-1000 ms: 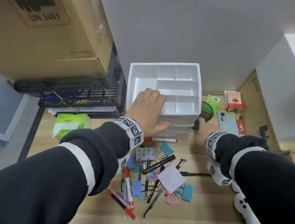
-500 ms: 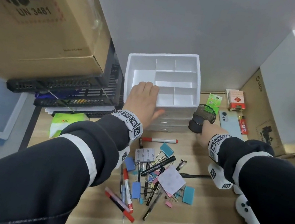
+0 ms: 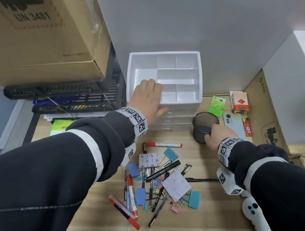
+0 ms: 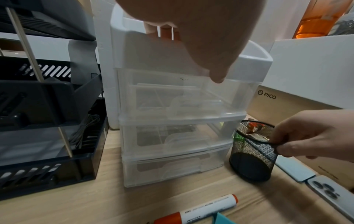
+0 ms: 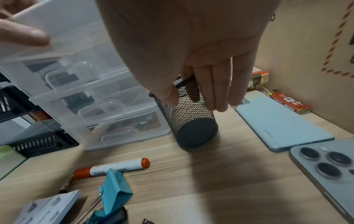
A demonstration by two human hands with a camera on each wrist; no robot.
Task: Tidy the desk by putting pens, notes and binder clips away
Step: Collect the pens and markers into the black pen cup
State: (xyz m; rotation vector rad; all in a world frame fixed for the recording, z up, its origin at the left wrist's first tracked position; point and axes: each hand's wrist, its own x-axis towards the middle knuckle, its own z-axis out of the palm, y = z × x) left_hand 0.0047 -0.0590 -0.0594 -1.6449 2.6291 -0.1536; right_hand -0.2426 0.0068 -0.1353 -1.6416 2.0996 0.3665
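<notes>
A white drawer organiser (image 3: 200, 77) with a divided top tray and three clear drawers (image 4: 182, 136) stands at the back of the desk. My left hand (image 3: 158, 96) grips its front left rim, fingers curled into the tray and thumb on the front (image 4: 191, 56). To its right, my right hand (image 3: 210, 134) pinches the rim of a black mesh pen cup (image 3: 203, 121), which is tilted toward me (image 5: 191, 125). Nearer me lie a red-capped marker (image 3: 163, 144), a teal binder clip (image 3: 170, 153), a note pad (image 3: 148, 160) and a heap of pens, clips and notes (image 3: 155, 188).
Black stacked letter trays (image 3: 59, 97) stand left of the organiser under a big cardboard box (image 3: 33, 14). A pale blue phone (image 5: 283, 121), a second phone (image 5: 325, 166), a lighter (image 3: 247, 128) and a red pack (image 3: 239, 101) lie right of the cup. A white controller (image 3: 253, 217) lies near my right arm.
My right hand has taken the mesh cup by its rim and tipped it toward me, away from the organiser's side. My left hand has stayed on the organiser's rim.
</notes>
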